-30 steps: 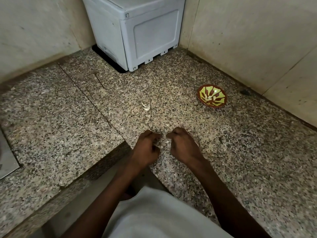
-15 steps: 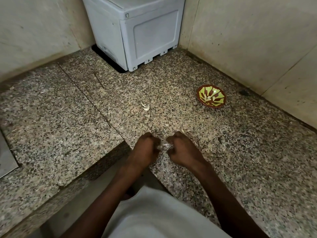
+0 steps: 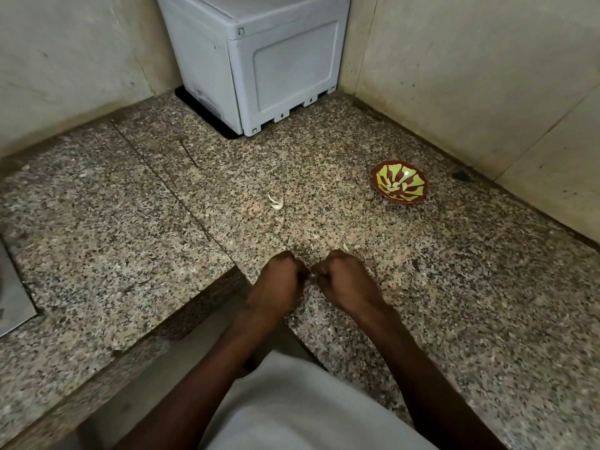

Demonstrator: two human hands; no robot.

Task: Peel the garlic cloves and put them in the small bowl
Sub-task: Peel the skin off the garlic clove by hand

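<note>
My left hand (image 3: 279,280) and my right hand (image 3: 347,280) are curled knuckle to knuckle at the inner corner of the speckled granite counter (image 3: 454,303). Between their fingertips they pinch a garlic clove (image 3: 311,275), of which only a pale sliver shows. One unpeeled clove (image 3: 276,203) lies on the counter further back. The small red and green bowl (image 3: 400,185) stands at the right, near the wall, with a pale piece inside. A scrap of peel (image 3: 346,246) lies just beyond my right knuckles.
A grey plastic box (image 3: 256,60) fills the back corner between the two walls. A metal sheet edge (image 3: 13,297) shows at the far left. The counter is L-shaped, with its cut-out edge under my forearms.
Both hands have slid slightly toward me and closed together. A scrap of peel now lies on the counter beyond my right hand.
</note>
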